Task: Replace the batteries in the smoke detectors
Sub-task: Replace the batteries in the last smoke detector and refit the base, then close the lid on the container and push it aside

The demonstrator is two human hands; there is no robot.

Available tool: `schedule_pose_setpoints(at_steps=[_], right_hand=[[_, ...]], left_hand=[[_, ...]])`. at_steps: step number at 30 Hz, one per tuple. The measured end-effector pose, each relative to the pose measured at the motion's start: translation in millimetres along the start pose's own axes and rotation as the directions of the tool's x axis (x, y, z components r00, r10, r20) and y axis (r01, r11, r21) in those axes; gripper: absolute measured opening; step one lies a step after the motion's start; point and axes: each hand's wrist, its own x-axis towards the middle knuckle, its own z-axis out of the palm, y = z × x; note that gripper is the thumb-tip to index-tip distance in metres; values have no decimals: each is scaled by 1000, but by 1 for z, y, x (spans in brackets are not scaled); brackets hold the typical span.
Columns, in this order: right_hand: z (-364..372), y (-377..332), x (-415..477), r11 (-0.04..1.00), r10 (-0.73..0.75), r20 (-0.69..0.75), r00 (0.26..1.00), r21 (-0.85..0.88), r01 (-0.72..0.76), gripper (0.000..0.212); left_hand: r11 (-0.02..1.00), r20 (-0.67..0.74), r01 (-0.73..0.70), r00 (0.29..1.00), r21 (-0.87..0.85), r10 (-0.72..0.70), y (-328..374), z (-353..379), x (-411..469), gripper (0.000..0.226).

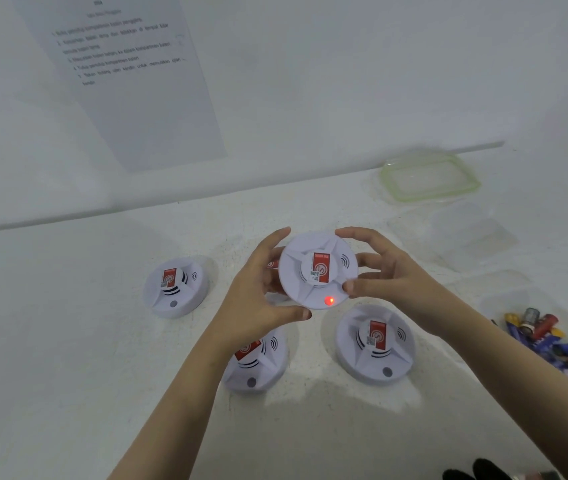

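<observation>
Worktop (pixel 67 341) spreads white below you, meeting a white wall where a printed sheet (pixel 144 98) hangs at the upper left, its text too blurred to read. Your two bare forearms reach in from the bottom edge and converge at the centre. Your left hand (pixel 261 296) cups the left rim of the raised smoke detector (pixel 317 268), with the fingers curled over the top edge and the thumb hooked under the lower edge. Your right hand (pixel 390 271) grips the right rim, index finger arched over the top and thumb pressed to the lower right edge. You hold the detector above the worktop, face towards you, its red label in the middle.

Three more detectors lie face up on the surface: the left detector (pixel 175 287), the near detector (pixel 256 362) partly under your left wrist, and the right detector (pixel 374 344). At the far right lies a green-rimmed lid (pixel 429 176), nearer you a clear tub (pixel 473 237), and at the right edge loose batteries (pixel 552 337) in another clear container. A red light (pixel 329 300) glows on the held detector's lower face.
</observation>
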Motion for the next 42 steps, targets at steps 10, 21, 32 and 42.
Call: schedule_pose_setpoints(at_steps=[10,21,32,42], right_hand=[[-5,0,-2,1000,-8,-6,1000,19,8,60],[-10,-1,-2,1000,-4,-3,1000,16,4,59],[-14,-2,-2,1000,-17,-8,1000,-5,17,58],[-22,-4,20,944,80,-188,979,-301,-135,55]], left_hand=[[1000,-2,-15,1000,-5,15,-1,5,4,92],[1000,-19,-9,1000,15,9,0,7,8,92],[999,-37,-4,999,47,5,-2,9,11,92],[776,-96,29,995,631,41,4,27,47,98]])
